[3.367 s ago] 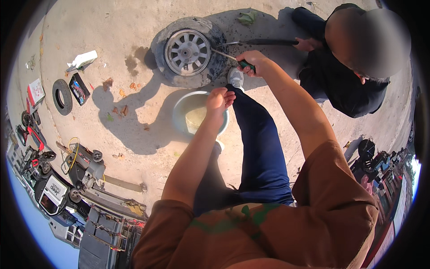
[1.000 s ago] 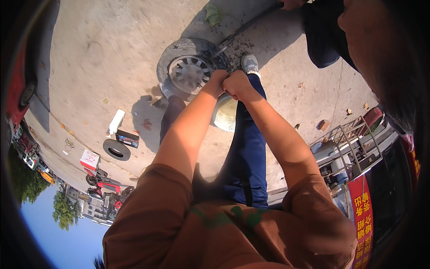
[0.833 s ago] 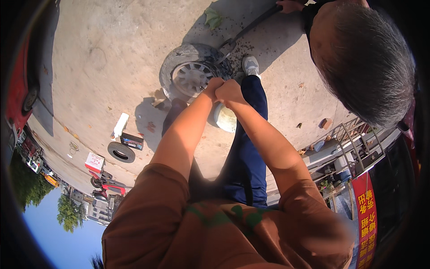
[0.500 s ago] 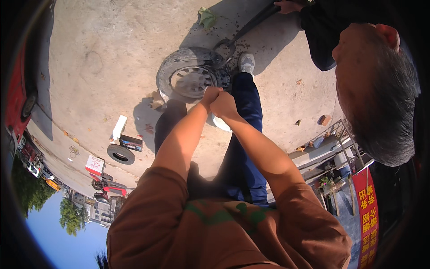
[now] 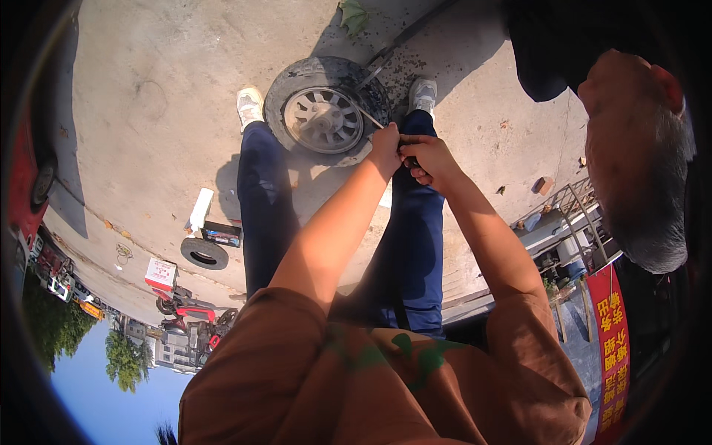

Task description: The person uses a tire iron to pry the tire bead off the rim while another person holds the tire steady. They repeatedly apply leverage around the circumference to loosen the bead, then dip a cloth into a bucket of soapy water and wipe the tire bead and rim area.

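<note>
A car tire on a spoked metal wheel (image 5: 324, 120) lies flat on the ground between my feet. A thin metal tire lever (image 5: 371, 117) slants from the tire's right inner edge up to my hands. My left hand (image 5: 386, 150) is closed round it, just off the tire's near right side. Close beside it, my right hand (image 5: 430, 162) is curled round the lever's near end, with something dark showing between its fingers. A second, longer dark bar (image 5: 404, 37) reaches the tire from the upper right; its far end runs out of view.
Another person's head (image 5: 634, 163) and dark sleeve are close on the right. A small tire (image 5: 204, 254) lies at left beside a white-and-dark box-like object (image 5: 221, 234). A brick (image 5: 544, 185) and metal railing (image 5: 582, 222) are at right, a red vehicle (image 5: 28, 178) far left.
My hands have moved right and slightly apart, uncovering the lever between them and the wheel. The other person's head has shifted right, and their hand on the long bar has left view.
</note>
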`<action>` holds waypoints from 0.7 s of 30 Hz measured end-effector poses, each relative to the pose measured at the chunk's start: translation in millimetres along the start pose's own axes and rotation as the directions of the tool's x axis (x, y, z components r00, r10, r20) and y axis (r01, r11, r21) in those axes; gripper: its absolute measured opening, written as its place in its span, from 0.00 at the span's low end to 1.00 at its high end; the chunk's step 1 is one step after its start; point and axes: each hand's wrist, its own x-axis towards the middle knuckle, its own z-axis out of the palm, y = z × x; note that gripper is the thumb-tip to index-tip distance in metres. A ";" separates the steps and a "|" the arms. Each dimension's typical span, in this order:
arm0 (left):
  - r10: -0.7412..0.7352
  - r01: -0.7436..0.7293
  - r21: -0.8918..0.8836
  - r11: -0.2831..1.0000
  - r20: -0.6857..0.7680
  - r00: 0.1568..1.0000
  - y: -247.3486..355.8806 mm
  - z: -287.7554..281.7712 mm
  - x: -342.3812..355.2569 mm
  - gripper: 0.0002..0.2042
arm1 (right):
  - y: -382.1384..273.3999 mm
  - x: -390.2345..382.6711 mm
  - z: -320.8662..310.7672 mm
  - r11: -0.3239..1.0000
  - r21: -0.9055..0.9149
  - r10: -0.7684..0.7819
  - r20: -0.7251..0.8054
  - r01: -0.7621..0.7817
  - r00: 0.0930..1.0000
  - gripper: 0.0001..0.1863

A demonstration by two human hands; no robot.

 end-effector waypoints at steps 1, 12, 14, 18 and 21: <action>-0.021 0.022 -0.069 0.997 0.017 1.000 12.3 6.6 0.5 0.06 | -16.1 6.8 1.1 0.997 0.020 0.073 0.010 -0.073 0.997 0.09; 0.268 -0.121 0.597 0.793 -0.164 0.949 33.8 21.7 79.4 0.11 | -71.2 40.1 23.8 0.966 -0.235 0.070 -0.169 -0.109 0.983 0.11; 0.369 -0.248 0.923 0.295 0.129 0.920 39.0 9.4 81.0 0.12 | -61.1 34.5 25.7 0.965 -0.252 0.029 -0.174 -0.073 0.984 0.08; 0.012 -0.369 0.683 -0.631 0.483 0.875 46.1 -4.0 58.3 0.11 | -27.5 28.3 19.7 0.951 -0.308 -0.039 -0.222 -0.032 0.974 0.11; 0.056 -0.297 0.833 -0.466 0.363 0.930 36.2 -16.1 36.9 0.11 | 26.7 21.8 26.1 0.948 -0.313 -0.155 -0.285 0.061 0.946 0.17</action>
